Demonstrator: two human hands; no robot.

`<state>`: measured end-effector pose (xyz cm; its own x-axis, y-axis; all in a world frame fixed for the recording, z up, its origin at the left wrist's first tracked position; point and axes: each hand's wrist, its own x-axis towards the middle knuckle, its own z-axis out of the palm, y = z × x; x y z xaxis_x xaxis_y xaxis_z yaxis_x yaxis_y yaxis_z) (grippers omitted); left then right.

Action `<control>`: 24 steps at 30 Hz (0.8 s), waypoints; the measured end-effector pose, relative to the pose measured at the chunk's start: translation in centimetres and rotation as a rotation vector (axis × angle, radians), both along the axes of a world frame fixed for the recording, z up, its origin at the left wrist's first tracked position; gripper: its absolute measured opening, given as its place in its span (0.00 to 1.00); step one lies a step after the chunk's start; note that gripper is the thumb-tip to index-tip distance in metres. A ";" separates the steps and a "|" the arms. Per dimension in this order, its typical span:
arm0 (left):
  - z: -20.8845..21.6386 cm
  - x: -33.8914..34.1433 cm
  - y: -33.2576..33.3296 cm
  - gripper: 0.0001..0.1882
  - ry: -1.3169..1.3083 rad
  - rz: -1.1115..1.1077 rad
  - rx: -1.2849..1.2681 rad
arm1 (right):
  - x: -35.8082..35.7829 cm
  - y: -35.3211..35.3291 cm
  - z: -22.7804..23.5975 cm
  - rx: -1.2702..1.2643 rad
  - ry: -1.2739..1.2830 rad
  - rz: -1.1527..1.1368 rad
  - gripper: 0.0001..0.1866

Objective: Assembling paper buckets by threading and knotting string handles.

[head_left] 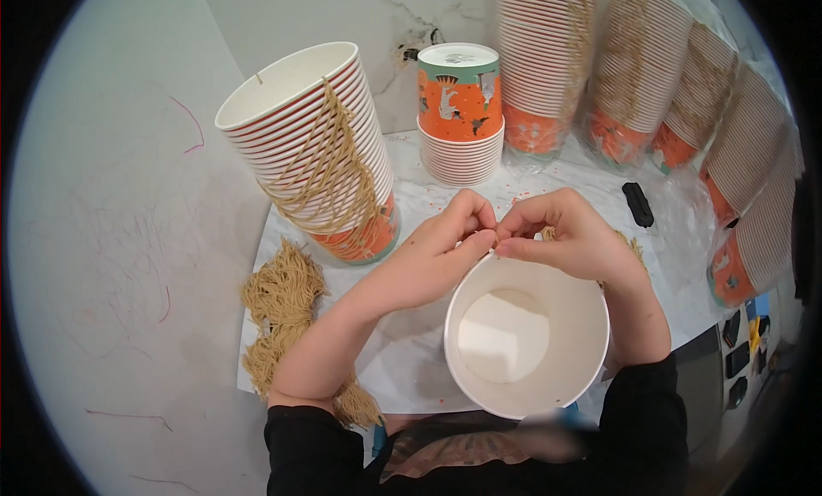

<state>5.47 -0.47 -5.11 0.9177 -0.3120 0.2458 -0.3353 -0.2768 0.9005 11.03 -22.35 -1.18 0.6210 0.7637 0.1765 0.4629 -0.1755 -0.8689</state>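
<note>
A white paper bucket (575, 325) stands tilted close to my body, its open mouth facing up and its inside bare. At its far rim my left hand (458, 239) and my right hand (561, 235) meet, fingertips pinched together. Between them is a small bit of tan string, mostly hidden by the fingers. More tan string (548, 233) shows under the right hand and beyond its wrist. Beside my left forearm lies a thick bundle of loose tan strings (282, 295). The bucket's outer wall is largely out of sight.
At left stands a tall stack of nested buckets (321, 145) with strings hanging over its side. An upturned orange-and-green bucket (458, 93) tops a shorter stack behind my hands. Several plastic-wrapped stacks (638, 59) line the right. A black elongated object (637, 205) lies on the marbled table (402, 342).
</note>
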 end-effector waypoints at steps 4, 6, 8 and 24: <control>0.8 -0.1 0.7 0.13 0.233 -0.096 -0.147 | 0.1 0.0 -0.2 -0.039 0.005 0.036 0.05; 1.4 -0.2 1.5 0.15 0.227 -0.091 -0.079 | 0.1 0.0 -0.1 -0.062 -0.006 0.041 0.06; 2.4 -0.4 2.2 0.13 0.132 -0.116 0.215 | 0.1 -0.2 0.1 -0.088 -0.019 0.035 0.06; 1.2 0.7 2.1 0.10 0.293 0.046 -0.058 | 1.2 1.2 -2.1 -0.107 -0.109 0.152 0.06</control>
<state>6.15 1.60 -3.88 0.9650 -0.2619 -0.0152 -0.0474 -0.2312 0.9718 12.19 -21.11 -3.23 0.4787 0.8652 0.1490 0.5812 -0.1851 -0.7925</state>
